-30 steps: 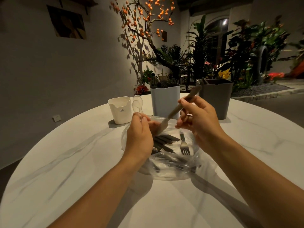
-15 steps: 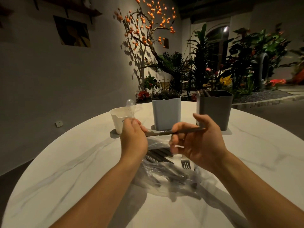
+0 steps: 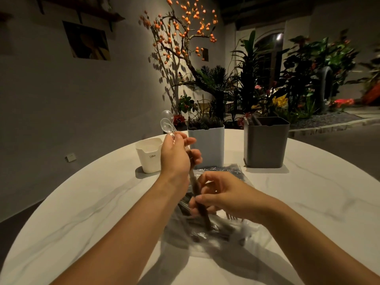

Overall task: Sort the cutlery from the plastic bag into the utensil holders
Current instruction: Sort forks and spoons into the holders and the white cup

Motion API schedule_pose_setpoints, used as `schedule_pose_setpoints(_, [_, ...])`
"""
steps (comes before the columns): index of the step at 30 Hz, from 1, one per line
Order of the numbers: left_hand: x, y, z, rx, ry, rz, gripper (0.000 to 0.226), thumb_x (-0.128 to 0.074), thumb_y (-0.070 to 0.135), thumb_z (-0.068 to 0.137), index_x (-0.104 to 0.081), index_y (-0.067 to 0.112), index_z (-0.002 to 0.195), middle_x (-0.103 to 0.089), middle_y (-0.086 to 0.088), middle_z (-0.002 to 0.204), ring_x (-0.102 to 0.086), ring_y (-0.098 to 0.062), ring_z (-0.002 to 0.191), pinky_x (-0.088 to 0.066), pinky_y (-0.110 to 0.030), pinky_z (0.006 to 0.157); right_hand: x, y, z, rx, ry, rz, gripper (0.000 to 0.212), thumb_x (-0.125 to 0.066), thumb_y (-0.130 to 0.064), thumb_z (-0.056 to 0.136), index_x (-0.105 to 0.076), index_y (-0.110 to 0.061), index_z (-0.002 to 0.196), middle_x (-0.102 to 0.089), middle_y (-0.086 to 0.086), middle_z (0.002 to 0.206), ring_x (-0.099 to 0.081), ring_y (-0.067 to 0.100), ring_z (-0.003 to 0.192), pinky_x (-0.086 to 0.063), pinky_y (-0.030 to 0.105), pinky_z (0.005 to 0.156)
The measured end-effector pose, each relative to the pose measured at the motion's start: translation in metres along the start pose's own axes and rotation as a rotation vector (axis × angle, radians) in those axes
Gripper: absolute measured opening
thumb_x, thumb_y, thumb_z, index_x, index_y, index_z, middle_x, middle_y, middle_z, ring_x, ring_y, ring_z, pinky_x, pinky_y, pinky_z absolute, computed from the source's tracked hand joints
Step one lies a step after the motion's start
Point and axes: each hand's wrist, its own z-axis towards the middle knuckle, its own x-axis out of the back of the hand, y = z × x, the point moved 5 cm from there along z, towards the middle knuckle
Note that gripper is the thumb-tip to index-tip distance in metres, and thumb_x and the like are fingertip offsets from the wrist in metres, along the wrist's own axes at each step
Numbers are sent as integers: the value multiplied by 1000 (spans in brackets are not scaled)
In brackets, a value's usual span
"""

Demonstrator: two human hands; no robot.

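Observation:
My left hand [image 3: 174,156] is raised above the table and grips two clear plastic spoons [image 3: 167,124], whose bowls point up. The same hand also pinches the top end of a dark-handled knife [image 3: 194,183]. The knife hangs almost upright, its lower end reaching down over the clear plastic bag [image 3: 228,241]. My right hand [image 3: 226,196] pinches the knife's lower part just above the bag. Several dark-handled pieces and a fork [image 3: 232,218] lie inside the bag. Behind stand a white holder [image 3: 148,156], a light blue holder [image 3: 207,148] and a dark grey holder [image 3: 265,142].
Everything sits on a round white marble table [image 3: 82,212]. The light blue holder and the dark grey holder each have some cutlery in them. Plants and a tree with orange lights stand beyond the table's far edge.
The knife has swung from lying level between both hands to nearly upright. My right hand dropped toward the bag and my left hand rose with the spoons.

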Motion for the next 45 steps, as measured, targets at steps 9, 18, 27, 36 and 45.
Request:
schedule_pose_setpoints(9, [-29,15,14,-26,-177,76,23,-30,24,111,-48,15,100,-66,-5,84,-45,-8,50,-41,-20,47,47,-53,14,316,434,-117,43,-67,-26,88,-52,-23,127,-59,-2,121,-59,10,110,-50,20,78])
schedule_pose_setpoints(18, [-81,22,37,-61,-215,12,27,-30,26,110,-50,15,95,-68,3,69,-56,-13,61,-53,-35,64,83,-65,18,311,500,-124,52,-71,-9,89,-48,-26,133,-65,-3,110,-72,16,91,-62,35,64])
schedule_pose_setpoints(27, [-131,12,69,-133,-132,113,29,-30,20,110,-58,14,103,-63,-3,104,-61,-12,95,-56,-42,93,146,-87,12,365,645,-618,94,-67,-5,90,-13,-53,151,-59,-7,96,-64,12,75,-60,36,75])
schedule_pose_setpoints(36, [-172,10,104,-163,-144,163,29,-26,16,110,-49,17,92,-65,0,88,-64,-14,79,-55,-30,68,203,-100,16,387,726,-775,85,-57,3,87,-25,-42,153,-52,-2,107,-55,16,93,-56,41,82])
schedule_pose_setpoints(45, [-206,-24,119,-26,-408,219,26,-25,15,111,-46,9,97,-68,-6,94,-71,-12,66,-60,-36,75,259,-98,34,430,947,-937,93,-62,1,86,-15,-36,157,-48,0,102,-52,14,80,-56,39,71])
